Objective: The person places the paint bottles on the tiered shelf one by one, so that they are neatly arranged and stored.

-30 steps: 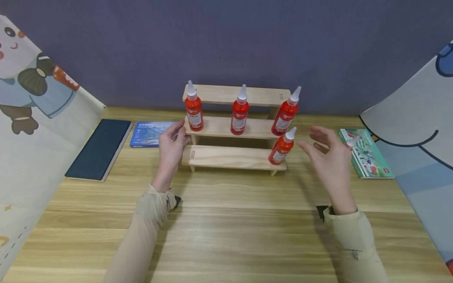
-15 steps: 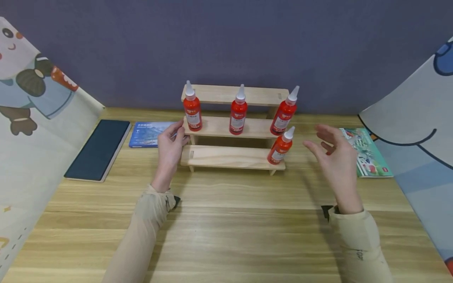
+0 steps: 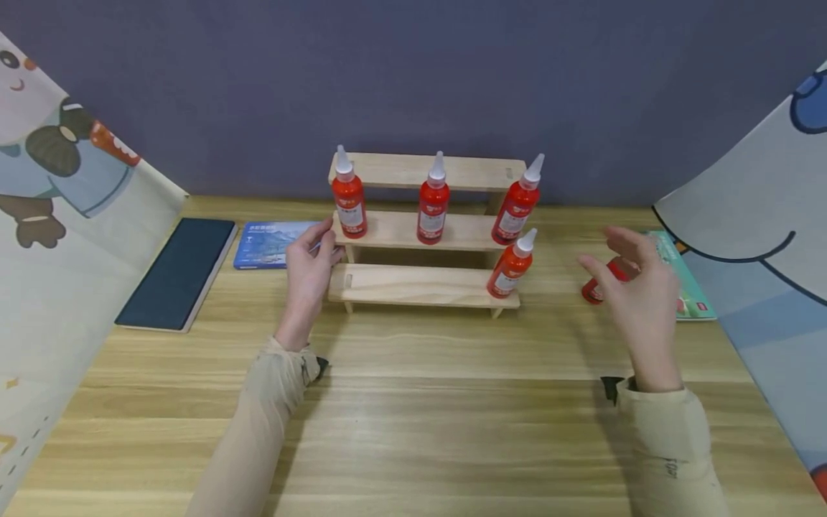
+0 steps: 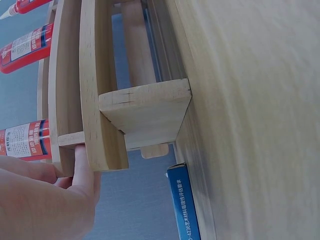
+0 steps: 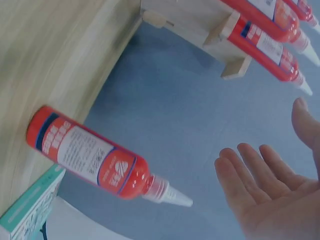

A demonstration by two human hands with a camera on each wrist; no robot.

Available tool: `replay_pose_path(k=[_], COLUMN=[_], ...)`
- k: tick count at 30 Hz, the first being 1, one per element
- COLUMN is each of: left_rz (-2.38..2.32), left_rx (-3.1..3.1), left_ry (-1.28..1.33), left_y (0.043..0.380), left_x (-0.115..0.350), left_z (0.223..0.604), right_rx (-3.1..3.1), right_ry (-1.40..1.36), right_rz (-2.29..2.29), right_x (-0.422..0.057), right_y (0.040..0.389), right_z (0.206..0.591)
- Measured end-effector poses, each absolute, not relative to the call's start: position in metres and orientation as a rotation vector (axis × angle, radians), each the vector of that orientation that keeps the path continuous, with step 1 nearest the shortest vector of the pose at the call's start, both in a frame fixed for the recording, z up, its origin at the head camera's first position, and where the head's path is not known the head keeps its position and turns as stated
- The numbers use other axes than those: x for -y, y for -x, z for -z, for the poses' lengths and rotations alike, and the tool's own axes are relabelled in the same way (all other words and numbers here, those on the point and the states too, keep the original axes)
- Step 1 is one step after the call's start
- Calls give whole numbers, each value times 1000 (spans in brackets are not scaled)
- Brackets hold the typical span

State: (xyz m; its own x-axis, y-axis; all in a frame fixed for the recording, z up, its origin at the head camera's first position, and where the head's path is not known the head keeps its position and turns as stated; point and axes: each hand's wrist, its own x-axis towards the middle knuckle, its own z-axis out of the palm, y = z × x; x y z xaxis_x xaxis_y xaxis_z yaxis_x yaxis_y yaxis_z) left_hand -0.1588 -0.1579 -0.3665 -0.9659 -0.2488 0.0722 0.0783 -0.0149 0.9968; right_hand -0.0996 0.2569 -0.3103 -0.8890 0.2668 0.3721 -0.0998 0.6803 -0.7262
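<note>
A three-tier wooden rack (image 3: 420, 283) stands on the table. My left hand (image 3: 309, 269) grips the left end of its middle tier, thumb and fingers about the board's edge in the left wrist view. Three red squeeze bottles with white nozzles stand on the middle tier: a left one (image 3: 349, 205), a middle one (image 3: 432, 212) and a right one (image 3: 515, 208). Another red bottle (image 3: 509, 273) is at the right of the lowest tier. My right hand (image 3: 639, 309) is open and holds nothing. Beside it a red bottle (image 5: 90, 155) stands upright on the table, partly hidden in the head view.
A dark flat tablet-like slab (image 3: 177, 276) lies at the left. Next to it is a blue box (image 3: 268, 244), partly behind my left hand. A green book or box (image 3: 694, 291) lies at the far right. A dark blue panel (image 3: 413, 79) closes off the back.
My right hand has moved to the right, away from the rack, with fingers apart. The red bottle's body behind it now shows. My left hand stays on the rack.
</note>
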Motion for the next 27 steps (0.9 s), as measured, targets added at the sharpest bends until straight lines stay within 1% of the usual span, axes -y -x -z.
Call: replay_pose_path(k=[7, 17, 27], left_rz=[2086, 2077, 2092], left_rx=[2032, 2042, 2028], left_ry=[-183, -178, -201], left_y=[158, 158, 158], left_x=[158, 157, 158], left_z=[367, 366, 365], right_rx=[2351, 2336, 2363], right_ry=[165, 260, 286], right_rz=[-1148, -1078, -1029], right_x=[-271, -284, -292], right_y=[98, 94, 92], right_z=[308, 303, 306])
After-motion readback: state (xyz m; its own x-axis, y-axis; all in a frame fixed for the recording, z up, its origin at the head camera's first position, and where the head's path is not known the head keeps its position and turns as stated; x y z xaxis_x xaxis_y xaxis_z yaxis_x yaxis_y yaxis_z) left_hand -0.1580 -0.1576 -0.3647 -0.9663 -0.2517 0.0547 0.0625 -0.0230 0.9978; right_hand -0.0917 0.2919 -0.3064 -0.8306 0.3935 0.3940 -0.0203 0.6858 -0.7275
